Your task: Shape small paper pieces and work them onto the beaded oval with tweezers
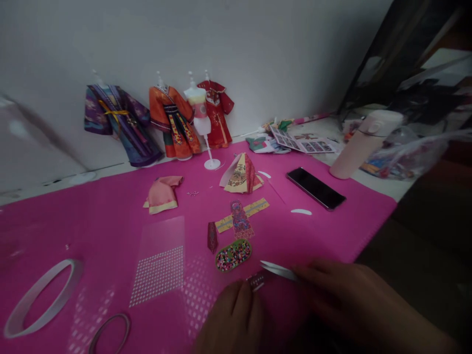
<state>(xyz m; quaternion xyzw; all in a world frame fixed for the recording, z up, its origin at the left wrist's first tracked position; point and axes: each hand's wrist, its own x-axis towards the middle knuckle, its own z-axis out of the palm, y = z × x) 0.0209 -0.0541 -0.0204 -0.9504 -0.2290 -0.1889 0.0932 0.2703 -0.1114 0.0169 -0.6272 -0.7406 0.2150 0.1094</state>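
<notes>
My left hand (pixel 236 314) is at the bottom middle, fingers closed on the edge of a small dark red strip (pixel 257 281) with pale dots. My right hand (pixel 342 290) comes from the lower right and grips a pale, pointed two-tipped tool (pixel 278 270) that looks like tweezers. Its tips lie above and right of the strip, apart from it. Just beyond is an oval green dish (pixel 233 255) of multicoloured beads. Behind it lie a dark red patterned tab (pixel 212 237), a yellow patterned band (pixel 258 207) and a patterned fabric piece (pixel 240 219) across it.
A clear sheet of small gems (pixel 158 270), a white ribbon loop (pixel 46 295) and a ring-shaped band (pixel 110 334) lie left. Doll garments (pixel 162 194) and a skirt (pixel 241 174) sit farther back, before several dressed mannequins (pixel 175 118). A phone (pixel 316 188) and bottle (pixel 363 142) stand right.
</notes>
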